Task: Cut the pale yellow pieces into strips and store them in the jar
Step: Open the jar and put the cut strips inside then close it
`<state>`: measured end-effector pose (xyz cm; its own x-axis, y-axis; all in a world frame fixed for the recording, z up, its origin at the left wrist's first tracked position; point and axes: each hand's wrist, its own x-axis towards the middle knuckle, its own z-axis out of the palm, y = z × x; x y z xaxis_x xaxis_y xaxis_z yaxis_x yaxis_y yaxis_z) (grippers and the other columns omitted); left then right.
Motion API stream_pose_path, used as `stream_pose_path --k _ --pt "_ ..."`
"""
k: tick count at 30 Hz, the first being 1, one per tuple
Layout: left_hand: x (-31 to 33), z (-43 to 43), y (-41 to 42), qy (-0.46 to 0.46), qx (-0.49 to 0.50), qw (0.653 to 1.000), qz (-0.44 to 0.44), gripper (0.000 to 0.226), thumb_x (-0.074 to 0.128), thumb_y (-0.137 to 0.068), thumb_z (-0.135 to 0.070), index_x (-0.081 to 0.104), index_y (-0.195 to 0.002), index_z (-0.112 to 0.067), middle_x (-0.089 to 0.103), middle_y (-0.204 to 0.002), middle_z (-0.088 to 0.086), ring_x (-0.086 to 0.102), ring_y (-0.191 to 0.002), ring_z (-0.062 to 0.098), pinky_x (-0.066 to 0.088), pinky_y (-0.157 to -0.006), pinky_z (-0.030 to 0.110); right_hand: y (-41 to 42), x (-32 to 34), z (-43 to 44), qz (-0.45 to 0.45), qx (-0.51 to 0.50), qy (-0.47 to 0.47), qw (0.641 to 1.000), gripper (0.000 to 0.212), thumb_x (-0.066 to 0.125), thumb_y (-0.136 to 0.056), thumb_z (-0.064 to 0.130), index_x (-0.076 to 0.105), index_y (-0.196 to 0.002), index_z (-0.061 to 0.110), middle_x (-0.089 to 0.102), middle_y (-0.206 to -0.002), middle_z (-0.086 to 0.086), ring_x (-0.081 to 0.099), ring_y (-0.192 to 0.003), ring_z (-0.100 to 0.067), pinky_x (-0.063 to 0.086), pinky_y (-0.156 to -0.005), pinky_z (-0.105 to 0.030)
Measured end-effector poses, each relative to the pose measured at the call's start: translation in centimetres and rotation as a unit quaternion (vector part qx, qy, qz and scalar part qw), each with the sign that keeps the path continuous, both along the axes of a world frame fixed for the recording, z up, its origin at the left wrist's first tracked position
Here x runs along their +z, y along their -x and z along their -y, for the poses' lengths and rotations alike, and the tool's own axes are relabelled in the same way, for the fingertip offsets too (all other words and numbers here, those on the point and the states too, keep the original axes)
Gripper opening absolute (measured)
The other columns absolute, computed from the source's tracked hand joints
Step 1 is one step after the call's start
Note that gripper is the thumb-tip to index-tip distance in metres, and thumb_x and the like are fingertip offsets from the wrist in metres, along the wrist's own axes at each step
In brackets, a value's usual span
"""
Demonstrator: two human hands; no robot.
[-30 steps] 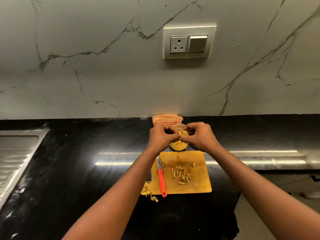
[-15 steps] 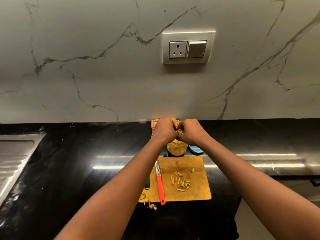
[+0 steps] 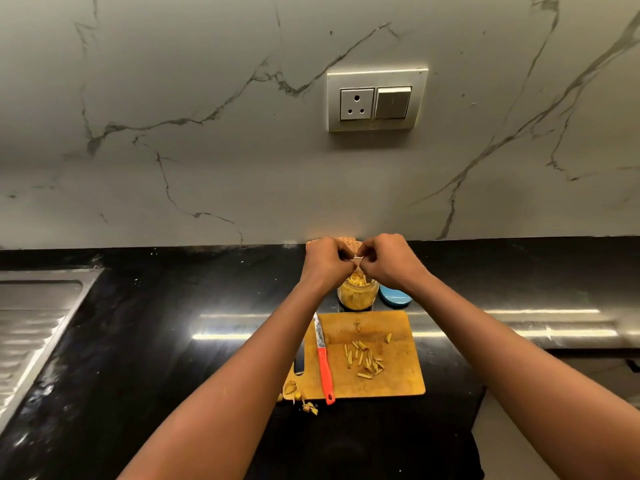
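Left hand [image 3: 327, 264] and right hand [image 3: 390, 263] hovered together, fingers curled, over the jar [image 3: 360, 301], likely adding to its strips [image 3: 356, 279]. Whether they pinched anything was unclear.

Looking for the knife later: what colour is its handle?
Red-orange; the knife lies on the wooden cutting board, clearest in the head view.

Clear glass jar [image 3: 357, 295] upright on the black counter [image 3: 166, 358], just behind the wooden cutting board [image 3: 401, 382], mostly filled with pale yellow strips, loose cluster of short cut strips [image 3: 364, 359] lying flat near the board's middle, one stubby piece [image 3: 388, 337] slightly apart
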<state>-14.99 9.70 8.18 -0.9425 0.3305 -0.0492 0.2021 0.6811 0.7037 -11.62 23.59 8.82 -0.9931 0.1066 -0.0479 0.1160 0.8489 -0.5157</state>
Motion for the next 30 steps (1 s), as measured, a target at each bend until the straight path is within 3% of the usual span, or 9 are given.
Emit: stream_pose_path --k 4,8,11,14,16,21,30 --pt "-0.8 2.1 -2.4 -0.047 0.029 0.998 0.032 0.007 0.078 -0.081 -0.021 0.074 -0.084 -0.016 0.071 -0.072 -0.003 0.068 -0.062 0.009 0.061 -0.067 0.034 -3.7 -0.1 -0.6 -0.053 -0.041 0.05 0.997 0.01 0.069 -0.084 0.014 0.073 -0.093 0.014 0.068 -0.081 0.003 0.062 -0.071 -0.006 0.054 -0.065 -0.022" --pt "-3.4 3.5 -5.4 0.077 -0.044 0.986 0.143 0.026 0.083 -0.076 -0.024 0.074 -0.098 -0.015 0.071 -0.087 -0.001 0.069 -0.076 0.015 0.06 -0.075 0.035 -8.0 -2.9 -0.6 0.011 -0.061 0.054 0.997 0.014 0.069 -0.084 0.014 0.071 -0.097 0.018 0.068 -0.088 0.005 0.063 -0.08 -0.006 0.053 -0.069 -0.019" --pt "-5.4 3.4 -7.9 0.114 -0.048 0.972 0.2 0.051 0.089 -0.067 -0.021 0.068 -0.113 -0.016 0.069 -0.097 0.001 0.067 -0.081 0.014 0.057 -0.07 0.025 -9.8 -5.3 -0.8 0.121 -0.041 -0.008 0.992 0.048 0.077 -0.075 0.023 0.064 -0.121 0.02 0.065 -0.117 -0.001 0.061 -0.104 -0.015 0.051 -0.083 -0.026" --pt "-7.1 3.0 -9.3 0.145 -0.061 0.968 0.197 0.078 0.094 -0.057 -0.021 0.06 -0.127 -0.018 0.067 -0.114 0.002 0.063 -0.102 0.015 0.053 -0.084 0.025 -10.8 -6.9 -0.9 0.216 0.031 -0.033 0.975 0.103 0.089 -0.057 0.044 0.039 -0.145 0.027 0.04 -0.144 -0.003 0.042 -0.131 -0.024 0.042 -0.103 -0.034" --pt "-7.7 2.7 -9.9 0.173 -0.072 0.965 0.184 0.088 0.095 -0.056 -0.023 0.055 -0.134 -0.02 0.061 -0.128 0.003 0.058 -0.118 0.018 0.051 -0.095 0.029 -11.1 -7.5 -0.7 0.237 0.068 -0.071 0.967 0.115 0.089 -0.053 0.051 0.029 -0.149 0.031 0.031 -0.148 -0.005 0.032 -0.136 -0.026 0.038 -0.108 -0.037" --pt "-8.2 2.1 -9.9 0.214 -0.101 0.959 0.153 0.089 0.093 -0.06 -0.026 0.051 -0.139 -0.026 0.053 -0.136 0.003 0.052 -0.124 0.022 0.048 -0.103 0.035 -11.0 -8.9 0.3 0.203 0.099 -0.096 0.969 0.1 0.086 -0.058 0.055 0.039 -0.142 0.029 0.04 -0.135 -0.003 0.04 -0.125 -0.022 0.042 -0.101 -0.033" --pt "-8.3 1.6 -9.4 0.23 -0.149 0.957 0.092 0.043 0.077 -0.079 -0.014 0.067 -0.121 -0.018 0.067 -0.115 0.003 0.062 -0.105 0.02 0.052 -0.091 0.03 -11.0 -9.8 1.9 0.151 0.097 -0.076 0.981 0.037 0.066 -0.087 0.029 0.061 -0.122 0.019 0.057 -0.115 -0.006 0.056 -0.102 -0.021 0.049 -0.086 -0.031"
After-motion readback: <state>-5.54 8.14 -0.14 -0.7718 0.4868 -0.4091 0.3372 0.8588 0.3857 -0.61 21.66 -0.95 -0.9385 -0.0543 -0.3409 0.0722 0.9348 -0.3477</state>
